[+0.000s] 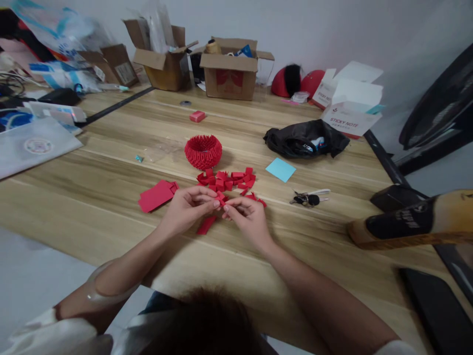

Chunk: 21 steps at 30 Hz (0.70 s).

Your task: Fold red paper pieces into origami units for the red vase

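A pinch from either side

Take the small red paper piece [220,198] as the clock's centre, with twelve toward the wall [303,29]. At nine, a stack of flat red cards [155,197] lies just beside the left hand [183,207], probably so that hand can reach it without crossing over. That hand comes in between eight and nine, thumb and fingertips closed on the piece. Between eleven and twelve stands a spiky red bowl [203,155], upright and apart from the fingers, seemingly set back to leave elbow room. A flat red strip [206,225] lies at seven. At twelve, just past the fingertips, spreads a pile of folded red pieces [220,184], likely there because both hands reach it easily. The right hand [253,219] enters from four, its thumb and fingertips pinched on the same piece; a two-sided hold suits something so small, steadying it for fine finger work. The fingers cover much of it, so its exact folds are hard to make out. A blue sheet [281,169] at two and keys [310,198] at three lie well apart.
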Tool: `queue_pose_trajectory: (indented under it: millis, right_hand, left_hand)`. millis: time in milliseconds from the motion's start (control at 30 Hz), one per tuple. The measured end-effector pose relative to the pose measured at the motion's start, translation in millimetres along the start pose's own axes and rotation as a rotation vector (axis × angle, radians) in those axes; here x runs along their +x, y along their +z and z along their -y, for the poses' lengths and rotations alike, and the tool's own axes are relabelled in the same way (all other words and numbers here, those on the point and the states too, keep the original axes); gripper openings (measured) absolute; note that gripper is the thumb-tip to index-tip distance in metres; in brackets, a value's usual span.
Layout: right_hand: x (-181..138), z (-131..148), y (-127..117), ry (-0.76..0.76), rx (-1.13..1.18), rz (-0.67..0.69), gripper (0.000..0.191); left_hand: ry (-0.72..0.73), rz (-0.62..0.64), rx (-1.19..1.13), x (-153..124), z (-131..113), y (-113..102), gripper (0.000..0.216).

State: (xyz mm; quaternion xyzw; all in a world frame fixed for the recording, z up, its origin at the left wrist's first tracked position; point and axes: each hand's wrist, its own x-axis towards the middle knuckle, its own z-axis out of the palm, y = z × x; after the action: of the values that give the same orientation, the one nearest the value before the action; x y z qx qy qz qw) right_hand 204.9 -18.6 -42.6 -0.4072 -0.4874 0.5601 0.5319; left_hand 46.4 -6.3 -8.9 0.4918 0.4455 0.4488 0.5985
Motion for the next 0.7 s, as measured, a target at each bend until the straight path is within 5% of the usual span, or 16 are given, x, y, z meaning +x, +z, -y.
queue_pose_trajectory:
  millis: [700]
  right_hand:
    - [2.8, -0.8, 1.5, 0.021, 0.068, -0.070, 0.009]
  left_hand:
    - [0.022, 0.009, 0.148, -2.8, -7.2, 3.7, 0.020]
